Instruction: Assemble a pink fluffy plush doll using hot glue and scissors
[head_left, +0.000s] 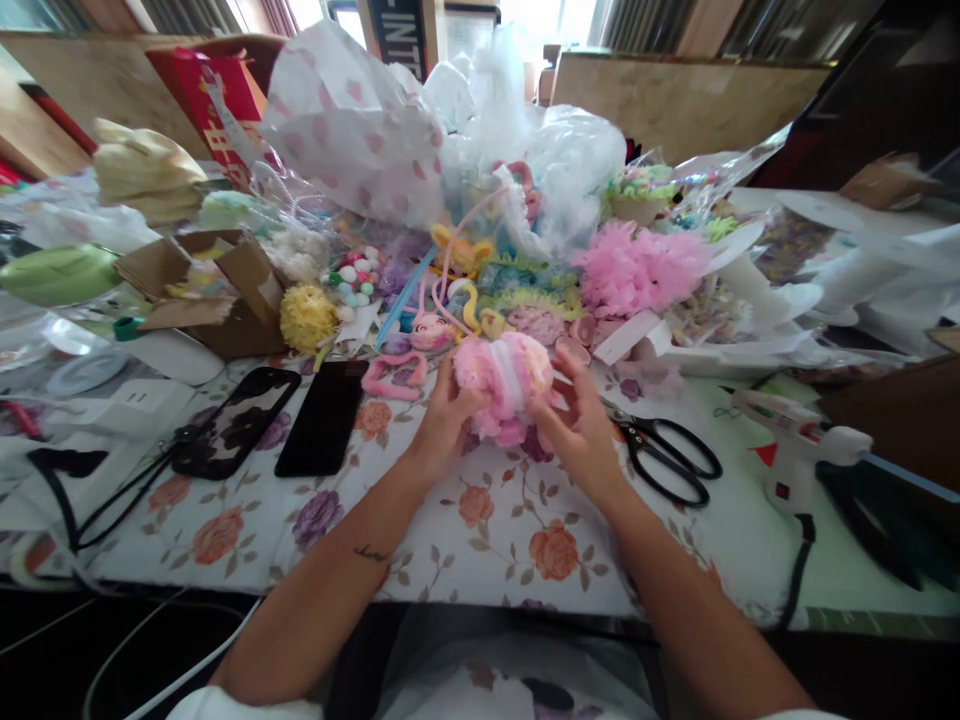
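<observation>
Between my two hands is a fluffy pink bundle (pixel 504 385) with a white band around its middle and some pale yellow in the pink. My left hand (pixel 448 415) grips its left side, the thumb pressed on the front. On the right side, my right hand (pixel 574 420) holds it with thumb and fingers. The bundle is held just over the flowered tablecloth (pixel 480 545). Black-handled scissors (pixel 667 450) lie to the right of my right hand. A fuzzy pink loop (pixel 395 376) rests left of my left hand.
Left are a black phone (pixel 321 420), a patterned phone case (pixel 238 420) and a cardboard box (pixel 214 295). A glue gun (pixel 799 440) stands at right with its cord hanging down. Behind my hands are piled a pink ruffled clump (pixel 641 265), a yellow pompom (pixel 308 318) and plastic bags (pixel 360 120).
</observation>
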